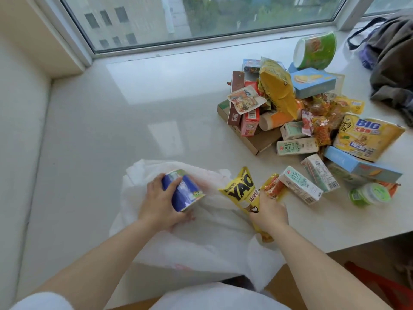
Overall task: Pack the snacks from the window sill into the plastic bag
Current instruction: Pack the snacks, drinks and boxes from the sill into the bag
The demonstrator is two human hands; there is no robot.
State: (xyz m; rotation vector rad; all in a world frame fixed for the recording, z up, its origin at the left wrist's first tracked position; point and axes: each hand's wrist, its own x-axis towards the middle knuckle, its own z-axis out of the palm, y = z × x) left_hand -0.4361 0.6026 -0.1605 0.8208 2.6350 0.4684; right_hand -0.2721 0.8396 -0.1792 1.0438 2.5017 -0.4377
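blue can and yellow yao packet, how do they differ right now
The blue can is a rigid cylinder, gripped by the left hand over the white plastic bag. The yellow YAO packet is a flat, soft pouch, held by the right hand at the bag's edge. Both are in hand.

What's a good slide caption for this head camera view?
Left hand grips a blue can, right hand a yellow snack packet, over the plastic bag.

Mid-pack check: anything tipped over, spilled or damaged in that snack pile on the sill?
No spill or damage shows. The green cup at the back of the snack pile lies tipped on its side atop a blue box, and the cartons lie jumbled.
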